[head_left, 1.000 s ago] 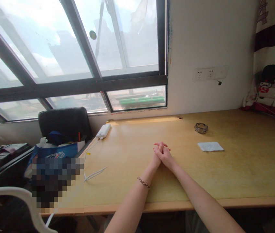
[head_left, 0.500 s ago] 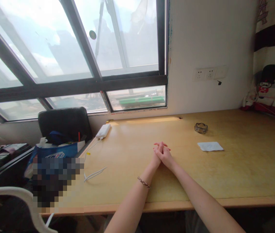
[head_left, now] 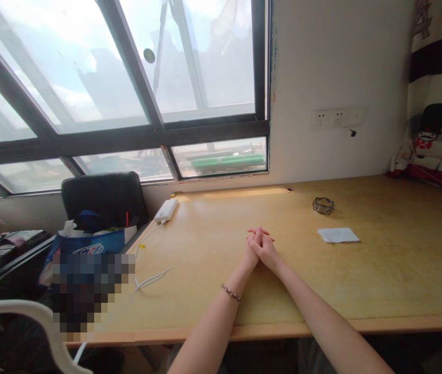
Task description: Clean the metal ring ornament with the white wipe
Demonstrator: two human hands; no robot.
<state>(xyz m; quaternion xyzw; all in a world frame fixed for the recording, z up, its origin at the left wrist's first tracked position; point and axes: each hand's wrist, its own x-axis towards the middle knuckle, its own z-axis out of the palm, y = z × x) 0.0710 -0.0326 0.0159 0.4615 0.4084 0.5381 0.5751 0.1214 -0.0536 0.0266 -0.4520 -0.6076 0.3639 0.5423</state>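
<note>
My left hand (head_left: 251, 254) and my right hand (head_left: 266, 250) are clasped over the middle of the wooden table (head_left: 205, 291), their fingers interlaced and closed. No object shows between them. A braided bracelet (head_left: 230, 292) circles my left wrist. To the right of my hands lies a flat white piece, like folded paper or a tissue pack (head_left: 338, 235). Behind it stands a dark ring-shaped item with a wavy, woven-looking rim (head_left: 323, 205), its kind unclear. Both are apart from my hands.
A white power bank (head_left: 166, 211) lies at the table's far left corner, with a white cable (head_left: 152, 279) trailing along the left edge. Left of the table are a black chair (head_left: 102, 200) and a blue bag (head_left: 92, 248). Wall sockets (head_left: 329, 118) are at the back.
</note>
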